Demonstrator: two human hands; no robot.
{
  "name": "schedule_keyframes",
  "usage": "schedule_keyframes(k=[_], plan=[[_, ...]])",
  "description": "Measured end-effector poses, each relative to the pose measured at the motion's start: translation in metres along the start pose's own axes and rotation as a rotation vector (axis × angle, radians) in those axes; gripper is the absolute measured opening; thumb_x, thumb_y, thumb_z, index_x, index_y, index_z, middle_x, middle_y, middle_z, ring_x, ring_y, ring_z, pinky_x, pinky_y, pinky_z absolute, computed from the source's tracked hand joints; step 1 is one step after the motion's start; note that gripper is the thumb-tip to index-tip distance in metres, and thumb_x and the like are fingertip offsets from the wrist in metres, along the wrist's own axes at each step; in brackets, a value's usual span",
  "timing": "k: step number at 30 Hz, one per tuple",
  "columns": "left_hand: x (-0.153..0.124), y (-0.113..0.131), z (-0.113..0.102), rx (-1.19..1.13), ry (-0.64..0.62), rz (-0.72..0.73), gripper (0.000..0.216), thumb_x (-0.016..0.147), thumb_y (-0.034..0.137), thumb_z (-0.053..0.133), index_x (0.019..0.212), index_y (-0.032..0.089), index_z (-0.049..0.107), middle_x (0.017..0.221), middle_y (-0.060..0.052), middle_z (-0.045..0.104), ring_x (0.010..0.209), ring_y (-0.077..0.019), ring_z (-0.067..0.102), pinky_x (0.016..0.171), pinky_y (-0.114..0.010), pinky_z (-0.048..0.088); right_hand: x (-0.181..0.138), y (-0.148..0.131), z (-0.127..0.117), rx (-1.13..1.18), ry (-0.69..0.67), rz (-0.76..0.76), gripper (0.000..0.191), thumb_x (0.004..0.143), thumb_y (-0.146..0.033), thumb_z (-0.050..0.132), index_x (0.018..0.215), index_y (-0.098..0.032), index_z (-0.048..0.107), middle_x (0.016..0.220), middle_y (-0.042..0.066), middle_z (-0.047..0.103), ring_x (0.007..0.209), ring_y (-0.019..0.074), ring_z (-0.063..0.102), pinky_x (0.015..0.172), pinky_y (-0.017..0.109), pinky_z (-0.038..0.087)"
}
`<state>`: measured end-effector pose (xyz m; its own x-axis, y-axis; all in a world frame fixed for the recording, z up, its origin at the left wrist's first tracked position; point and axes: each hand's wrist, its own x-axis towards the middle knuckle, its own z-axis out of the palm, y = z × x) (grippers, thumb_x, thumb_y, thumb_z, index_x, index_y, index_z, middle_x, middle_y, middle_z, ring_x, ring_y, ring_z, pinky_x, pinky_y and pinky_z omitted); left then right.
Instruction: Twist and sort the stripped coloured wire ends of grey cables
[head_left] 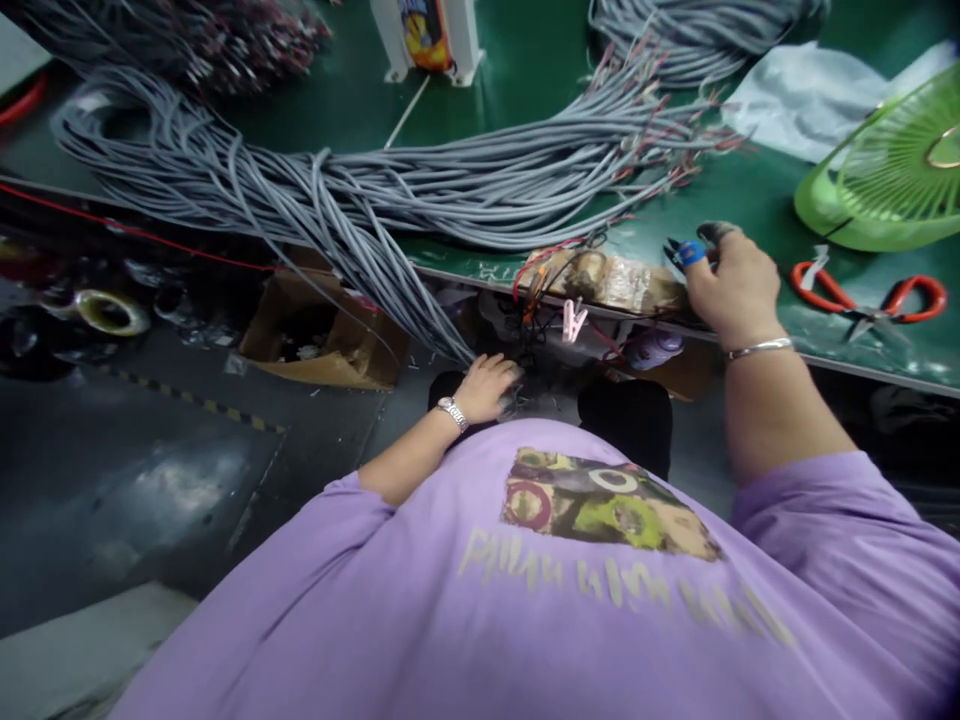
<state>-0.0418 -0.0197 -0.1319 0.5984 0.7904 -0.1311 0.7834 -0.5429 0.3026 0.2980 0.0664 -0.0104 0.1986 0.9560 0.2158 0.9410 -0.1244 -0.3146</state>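
My left hand (pixel 487 388) is low over my lap, fingers curled at the lower end of a bundle of grey cables (pixel 420 290) hanging over the table's edge. The cables run into its grip; the fingertips are partly hidden and dark. My right hand (pixel 735 285) is at the table's front edge with fingers bent. A blue band (pixel 686 253) shows at its thumb, and a dark pronged piece (pixel 673 250) sticks out beside it, too small to name. Just left of that hand lies a tape-wrapped block (pixel 622 283) with thin wires and a pink clothes peg (pixel 574 321).
A long pile of grey cables (pixel 480 190) with stripped red ends spreads across the green table (pixel 345 110). Red-handled scissors (pixel 870 305), a green fan (pixel 892 160) and a plastic bag (pixel 802 100) are at right. A cardboard box (pixel 330 370) stands below the table.
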Motion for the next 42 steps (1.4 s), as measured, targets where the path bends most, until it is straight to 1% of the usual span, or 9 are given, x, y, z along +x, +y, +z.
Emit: schedule_keyframes(k=[7,11,14,18,22,24,27,35,42], plan=[[-0.006,-0.052,0.009,0.058,0.17,-0.184,0.043,0.083,0.018,0.055,0.124,0.014,0.067,0.153,-0.013,0.051,0.152,-0.0313,0.034,0.123,-0.049,0.031,-0.003,0.012,0.015,-0.192,-0.028,-0.038,0.05,0.099,-0.042,0.046,0.134,-0.012,0.063,0.123,0.024,0.066,0.108,0.0295,0.061,0.08,0.037,0.038],[0.001,-0.089,-0.001,0.113,0.054,-0.347,0.053,0.075,0.01,0.059,0.128,0.01,0.064,0.154,-0.021,0.048,0.151,-0.0346,0.035,0.12,-0.053,0.033,-0.002,0.014,0.016,-0.275,-0.048,-0.051,0.049,0.099,-0.043,0.041,0.125,-0.013,0.068,0.116,0.021,0.068,0.1,0.0294,0.063,0.07,0.036,0.037],[0.005,-0.103,-0.015,0.102,0.004,-0.398,0.04,0.073,0.012,0.064,0.113,0.014,0.072,0.137,-0.019,0.065,0.14,-0.035,0.05,0.109,-0.049,0.047,0.001,0.018,0.019,-0.313,-0.075,-0.044,0.053,0.1,-0.045,0.036,0.12,-0.01,0.07,0.114,0.021,0.069,0.098,0.0316,0.065,0.068,0.038,0.04],[0.007,-0.093,-0.045,0.042,0.069,-0.344,0.022,0.087,0.032,0.061,0.101,0.023,0.076,0.101,-0.007,0.079,0.1,-0.0219,0.074,0.087,-0.03,0.056,0.003,0.02,0.023,-0.338,-0.075,-0.037,0.055,0.1,-0.047,0.032,0.116,-0.011,0.071,0.114,0.019,0.069,0.103,0.034,0.066,0.071,0.039,0.046],[0.022,-0.079,-0.096,-0.022,0.612,-0.217,0.035,0.098,0.036,0.048,0.119,0.02,0.07,0.115,-0.009,0.076,0.106,-0.0198,0.071,0.096,-0.031,0.054,0.004,0.022,0.025,-0.335,-0.098,-0.03,0.056,0.099,-0.048,0.032,0.117,-0.013,0.071,0.114,0.018,0.069,0.105,0.0349,0.067,0.073,0.04,0.048],[0.039,-0.079,-0.125,0.079,0.728,-0.23,0.034,0.095,0.033,0.052,0.118,0.015,0.07,0.121,-0.013,0.073,0.115,-0.0245,0.067,0.104,-0.038,0.05,0.004,0.024,0.026,-0.304,-0.078,-0.022,0.052,0.098,-0.046,0.035,0.115,-0.014,0.072,0.113,0.019,0.07,0.104,0.0358,0.067,0.074,0.041,0.049],[0.07,-0.083,-0.163,0.206,0.601,-0.22,0.043,0.088,0.027,0.059,0.127,0.011,0.063,0.138,-0.017,0.062,0.13,-0.0292,0.056,0.113,-0.042,0.041,0.003,0.024,0.027,-0.205,-0.04,-0.031,0.043,0.096,-0.043,0.041,0.11,-0.018,0.073,0.11,0.021,0.07,0.102,0.038,0.067,0.072,0.044,0.048],[0.114,-0.083,-0.211,0.436,0.141,-0.192,0.021,0.082,0.037,0.06,0.086,0.019,0.07,0.094,-0.007,0.072,0.092,-0.0243,0.067,0.08,-0.032,0.047,-0.001,0.017,0.027,-0.088,-0.022,-0.043,0.043,0.096,-0.04,0.044,0.117,-0.015,0.072,0.11,0.017,0.07,0.1,0.0294,0.064,0.074,0.035,0.044],[0.078,-0.076,-0.249,0.13,0.627,0.028,0.039,0.093,0.05,0.052,0.075,0.016,0.058,0.09,-0.004,0.063,0.084,-0.0142,0.055,0.081,-0.027,0.047,-0.001,0.019,0.03,-0.082,-0.025,-0.03,0.042,0.096,-0.039,0.046,0.12,-0.016,0.072,0.111,0.016,0.07,0.098,0.0279,0.064,0.074,0.034,0.043]])
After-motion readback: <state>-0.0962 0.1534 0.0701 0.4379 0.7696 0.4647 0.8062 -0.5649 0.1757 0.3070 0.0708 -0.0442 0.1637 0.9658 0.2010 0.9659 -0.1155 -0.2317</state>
